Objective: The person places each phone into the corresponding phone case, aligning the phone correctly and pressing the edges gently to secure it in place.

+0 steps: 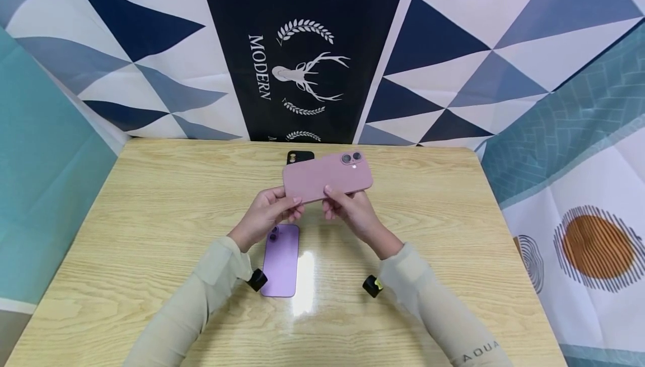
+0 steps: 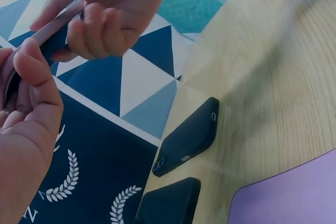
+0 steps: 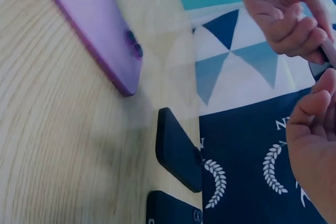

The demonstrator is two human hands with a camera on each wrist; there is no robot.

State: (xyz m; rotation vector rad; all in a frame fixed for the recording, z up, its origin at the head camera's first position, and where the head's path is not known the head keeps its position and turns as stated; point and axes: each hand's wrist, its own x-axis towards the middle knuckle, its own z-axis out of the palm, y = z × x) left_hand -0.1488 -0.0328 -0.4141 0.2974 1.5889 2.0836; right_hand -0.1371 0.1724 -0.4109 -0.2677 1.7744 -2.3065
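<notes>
Both hands hold a pink phone (image 1: 325,177) above the table, its back and two camera lenses facing up in the head view. My left hand (image 1: 269,210) pinches its near left corner, thumb on top and fingers beneath. My right hand (image 1: 353,210) grips the near long edge, thumb on the back. In the left wrist view the pink phone (image 2: 55,24) appears nearly edge-on, with a dark underside. A purple phone (image 1: 280,260) lies back-up on the table beside my left wrist. Behind the pink phone, a black phone (image 1: 300,157) is partly covered.
Two black phone-shaped things lie near the wall in the wrist views, a farther one (image 2: 189,135) and a nearer one (image 2: 170,203). The wooden table (image 1: 428,204) ends at a patterned wall covering (image 1: 312,109). Small black devices are at both wrists.
</notes>
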